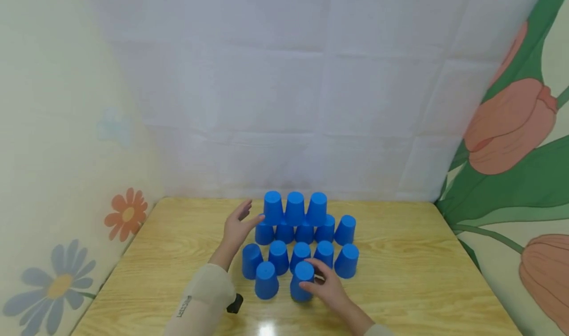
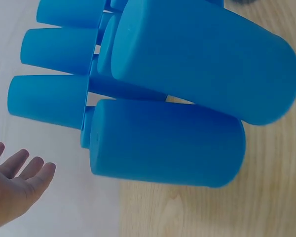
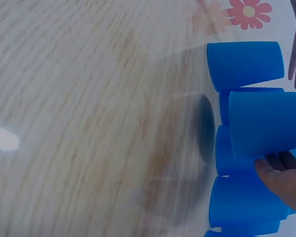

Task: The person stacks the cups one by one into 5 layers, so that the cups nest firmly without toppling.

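Upside-down blue cups are grouped on a wooden table. At the front, my right hand (image 1: pixel 326 286) grips one blue cup (image 1: pixel 302 282) from its right side, with thumb and fingers around it. The thumb also lies along this cup (image 3: pixel 266 121) in the right wrist view; a dark patch shows on the table beyond its rim. Left of it stands another front cup (image 1: pixel 266 280). My left hand (image 1: pixel 236 230) is held with fingers extended beside the leftmost cup (image 1: pixel 273 208) of the raised back row. In the left wrist view the left hand (image 2: pixel 17 190) holds nothing.
Three cups stand on a lower back row (image 1: pixel 285 233). A middle row (image 1: pixel 278 258) of several cups stands before it. Bare wooden table (image 1: pixel 409 267) extends on both sides. A white cloth (image 1: pixel 284 104) hangs behind, with flower-printed walls at the sides.
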The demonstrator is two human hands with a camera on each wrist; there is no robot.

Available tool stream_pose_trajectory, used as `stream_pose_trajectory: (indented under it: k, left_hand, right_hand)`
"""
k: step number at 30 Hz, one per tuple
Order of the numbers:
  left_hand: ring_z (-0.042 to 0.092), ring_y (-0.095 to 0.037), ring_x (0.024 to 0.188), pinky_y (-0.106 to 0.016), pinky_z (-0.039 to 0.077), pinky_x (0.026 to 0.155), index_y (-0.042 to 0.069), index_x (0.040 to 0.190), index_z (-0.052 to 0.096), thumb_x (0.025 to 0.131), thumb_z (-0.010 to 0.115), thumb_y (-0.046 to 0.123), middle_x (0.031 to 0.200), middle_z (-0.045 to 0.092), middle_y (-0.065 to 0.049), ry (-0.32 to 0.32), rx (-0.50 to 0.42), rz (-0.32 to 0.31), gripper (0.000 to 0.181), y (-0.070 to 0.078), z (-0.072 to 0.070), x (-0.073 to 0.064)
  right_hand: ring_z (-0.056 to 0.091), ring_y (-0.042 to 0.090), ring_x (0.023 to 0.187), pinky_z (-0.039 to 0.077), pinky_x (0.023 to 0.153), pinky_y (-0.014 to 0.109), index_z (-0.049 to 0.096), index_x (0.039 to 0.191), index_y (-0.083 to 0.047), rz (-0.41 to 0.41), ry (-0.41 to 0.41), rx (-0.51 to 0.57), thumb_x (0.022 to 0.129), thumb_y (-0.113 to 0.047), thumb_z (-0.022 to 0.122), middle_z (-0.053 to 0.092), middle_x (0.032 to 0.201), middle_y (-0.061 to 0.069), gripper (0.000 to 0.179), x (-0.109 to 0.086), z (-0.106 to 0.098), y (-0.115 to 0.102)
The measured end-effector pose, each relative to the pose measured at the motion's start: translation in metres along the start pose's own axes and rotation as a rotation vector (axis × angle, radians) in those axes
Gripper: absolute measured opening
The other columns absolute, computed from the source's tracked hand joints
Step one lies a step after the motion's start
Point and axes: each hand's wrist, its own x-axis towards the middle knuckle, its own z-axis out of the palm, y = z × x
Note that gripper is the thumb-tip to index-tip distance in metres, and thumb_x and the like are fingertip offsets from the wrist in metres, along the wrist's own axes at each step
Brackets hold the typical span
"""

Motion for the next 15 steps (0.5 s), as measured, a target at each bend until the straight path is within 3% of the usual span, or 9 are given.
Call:
stream_pose_trajectory:
  k: [5,15]
  left_hand:
    - [0.033,-0.031,0.119,-0.047,0.029,0.093,0.006,0.131,0.035,0.076,0.064,0.034,0.131,0.036,-0.016,-0.011,0.006,0.043,0.068,-0.005,-0.006,-0.010]
    - [0.033,-0.030,0.119,-0.047,0.027,0.094,0.006,0.131,0.033,0.074,0.065,0.038,0.130,0.037,-0.016,-0.036,0.029,0.029,0.073,-0.017,-0.012,-0.034]
  right_hand:
    - [0.041,0.034,0.109,0.038,0.085,0.050,0.047,0.121,-0.009,-0.043,-0.007,-0.010,0.079,-0.024,0.063,0.044,0.122,0.014,0.048,-0.003,-0.008,-0.007]
    - [0.042,0.033,0.109,0.038,0.086,0.048,0.045,0.123,-0.005,-0.085,0.068,-0.057,0.078,-0.020,0.065,0.045,0.121,0.016,0.051,-0.006,-0.034,-0.027]
